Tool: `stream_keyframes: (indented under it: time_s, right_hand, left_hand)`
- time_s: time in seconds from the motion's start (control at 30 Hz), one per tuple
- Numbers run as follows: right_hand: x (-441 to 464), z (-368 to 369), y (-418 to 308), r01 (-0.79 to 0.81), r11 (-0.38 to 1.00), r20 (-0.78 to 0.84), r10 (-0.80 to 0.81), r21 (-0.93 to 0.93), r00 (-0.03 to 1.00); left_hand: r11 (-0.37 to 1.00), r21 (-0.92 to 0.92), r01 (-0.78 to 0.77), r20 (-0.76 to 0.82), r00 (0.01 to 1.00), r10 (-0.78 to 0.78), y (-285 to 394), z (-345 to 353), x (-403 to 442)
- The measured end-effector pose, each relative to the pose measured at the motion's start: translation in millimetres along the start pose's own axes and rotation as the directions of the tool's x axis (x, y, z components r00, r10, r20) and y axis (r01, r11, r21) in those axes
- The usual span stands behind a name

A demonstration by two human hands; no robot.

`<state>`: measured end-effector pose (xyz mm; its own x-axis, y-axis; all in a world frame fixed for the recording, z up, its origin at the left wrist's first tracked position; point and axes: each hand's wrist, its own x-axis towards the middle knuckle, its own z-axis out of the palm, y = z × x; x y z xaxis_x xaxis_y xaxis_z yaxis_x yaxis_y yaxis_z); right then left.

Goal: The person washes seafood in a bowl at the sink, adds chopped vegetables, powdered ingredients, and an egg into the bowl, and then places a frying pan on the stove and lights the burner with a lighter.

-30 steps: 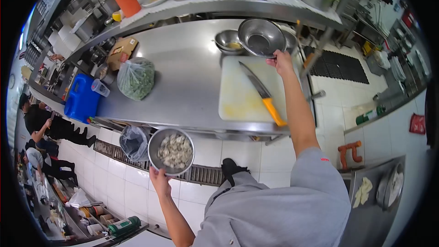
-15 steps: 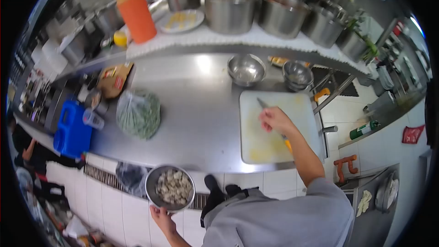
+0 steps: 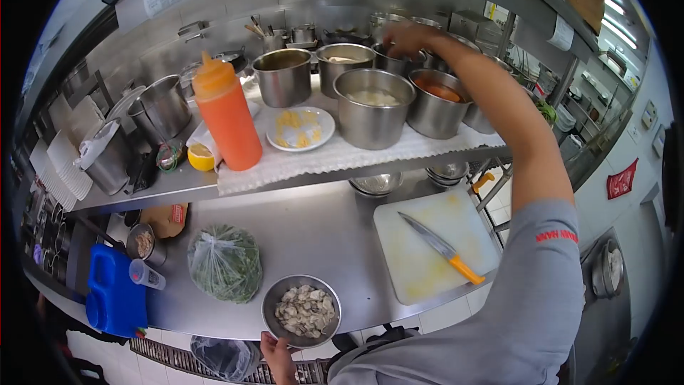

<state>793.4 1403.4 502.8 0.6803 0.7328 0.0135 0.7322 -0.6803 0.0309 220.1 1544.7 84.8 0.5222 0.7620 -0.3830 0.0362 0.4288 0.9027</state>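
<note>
My left hand (image 3: pixel 279 358) grips the near rim of a steel bowl (image 3: pixel 302 311) of greyish-white, oyster-like pieces at the counter's front edge. My right hand (image 3: pixel 407 39) is stretched over the raised shelf, above a dark-filled pot (image 3: pixel 393 63) in the back row; blur hides its fingers. Nearer stand a pot of pale liquid (image 3: pixel 374 108) and a pot with orange-red contents (image 3: pixel 438 103). A yellow-handled knife (image 3: pixel 442 247) lies on the white cutting board (image 3: pixel 399 271). Left of the bowl sits a plastic bag of greens (image 3: pixel 225 264).
An orange squeeze bottle (image 3: pixel 228 117), a plate with yellow bits (image 3: pixel 301 129) and a cut lemon (image 3: pixel 201 157) are on the shelf. A blue jug (image 3: pixel 114 292) stands at the counter's left end. Metal bowls (image 3: pixel 376 184) sit under the shelf.
The empty bowl in my right hand was set down with the others; that hand then moved over the board and up above the shelf pots. The filled bowl came over the counter edge.
</note>
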Motion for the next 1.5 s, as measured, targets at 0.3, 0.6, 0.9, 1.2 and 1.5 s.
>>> stream_keyframes:
  time_s: [0.3,0.6,0.9,1.2,1.5]
  right_hand:
    - [52,59,40,-0.201,0.977,0.054,0.205,-0.073,0.977]
    - [40,6,42,-0.063,0.985,-0.078,0.076,0.162,0.994]
    - [21,4,51,-0.072,0.892,-0.207,0.182,0.447,0.961]
    - [12,2,56,0.101,0.934,-0.353,0.029,0.343,0.935]
    - [-94,-27,-3,0.1,0.976,-0.504,0.011,0.194,0.864]
  left_hand:
    - [0.989,0.141,-0.047,0.036,0.998,0.043,-1,-30,19]
    - [0.999,0.039,0.024,0.025,0.999,-0.025,15,4,23]
    - [0.999,0.03,-0.022,0.135,0.991,0.018,25,60,17]
    - [0.995,0.08,-0.061,0.267,0.963,0.037,39,102,9]
    - [0.992,0.092,-0.084,0.301,0.952,0.052,43,121,-2]
